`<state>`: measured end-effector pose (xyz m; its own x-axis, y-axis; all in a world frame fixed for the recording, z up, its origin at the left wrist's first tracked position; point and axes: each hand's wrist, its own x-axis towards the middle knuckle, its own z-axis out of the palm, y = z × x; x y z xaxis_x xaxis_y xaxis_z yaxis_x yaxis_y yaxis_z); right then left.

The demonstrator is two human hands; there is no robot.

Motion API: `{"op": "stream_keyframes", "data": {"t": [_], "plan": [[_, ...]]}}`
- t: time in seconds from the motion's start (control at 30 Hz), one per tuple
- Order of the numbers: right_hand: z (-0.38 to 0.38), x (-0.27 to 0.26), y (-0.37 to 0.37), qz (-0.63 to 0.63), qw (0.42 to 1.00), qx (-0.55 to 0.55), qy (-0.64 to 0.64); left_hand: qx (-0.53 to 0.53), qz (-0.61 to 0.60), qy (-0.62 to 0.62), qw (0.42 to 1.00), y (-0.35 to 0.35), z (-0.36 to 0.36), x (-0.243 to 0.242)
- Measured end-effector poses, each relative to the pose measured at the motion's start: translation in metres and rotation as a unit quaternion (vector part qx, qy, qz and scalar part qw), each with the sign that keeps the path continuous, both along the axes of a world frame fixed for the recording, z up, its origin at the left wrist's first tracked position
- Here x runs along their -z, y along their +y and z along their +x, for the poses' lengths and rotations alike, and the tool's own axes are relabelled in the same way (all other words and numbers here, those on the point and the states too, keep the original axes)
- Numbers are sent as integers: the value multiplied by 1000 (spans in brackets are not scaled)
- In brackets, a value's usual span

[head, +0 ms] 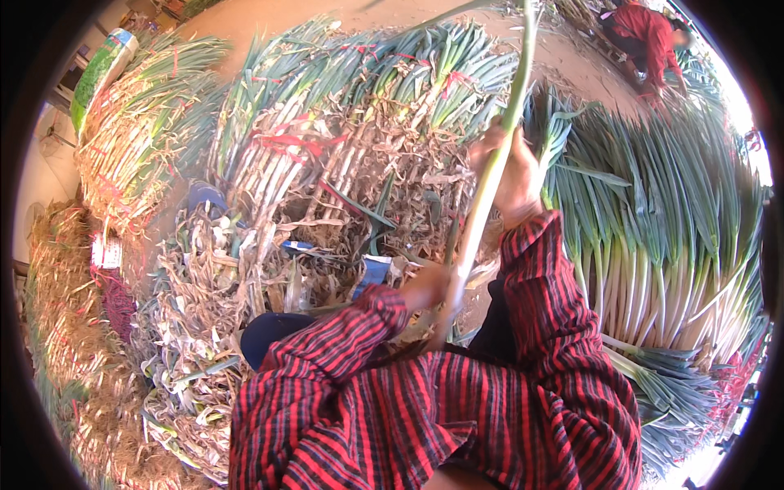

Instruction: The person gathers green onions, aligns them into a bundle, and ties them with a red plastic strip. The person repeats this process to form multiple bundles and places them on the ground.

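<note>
A long green onion stalk [487,190] slants upright in front of me, its pale root end low and its green leaves running past the top edge. My right hand [517,174] grips it around the upper part. Beside the white lower stem is my left hand [430,286], blurred by motion, with its fingers hidden where they meet the stalk. Dry peeled leaves and husks [208,282] lie heaped in front of my knees and to the left. To the right rests a thick row of cleaned green onions [649,245], white stems towards me.
Unpeeled onion bundles tied with red tape [306,135] lie ahead. Another stack [135,141] stands far left by a green-and-white roll [101,79]. A blue wrapper [372,275] sits among husks. Top right, a person in red [649,37] bends over more onions.
</note>
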<state>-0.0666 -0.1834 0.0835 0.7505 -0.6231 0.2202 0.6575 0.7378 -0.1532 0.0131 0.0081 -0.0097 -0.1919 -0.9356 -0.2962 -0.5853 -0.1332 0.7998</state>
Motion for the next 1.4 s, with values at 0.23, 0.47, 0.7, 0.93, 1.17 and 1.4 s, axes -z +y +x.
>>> {"op": "stream_keyframes", "data": {"t": [0.23,0.47,0.7,0.93,1.17,1.4], "plan": [[-8,28,-43,-13,974,127,189,-258,-47,224,939,39,30,30],[17,9,20,-184,797,194,542,-202,61,447,870,10,5,-22],[23,60,20,-125,790,182,572,-240,-179,152,942,14,-10,-15],[-22,36,-78,-158,696,346,610,-92,-142,-56,984,128,-2,-3],[-117,118,-182,-190,637,352,660,-21,48,-193,980,53,81,13],[-158,197,-173,-295,364,86,879,-406,-64,-249,877,-130,190,115]]}}
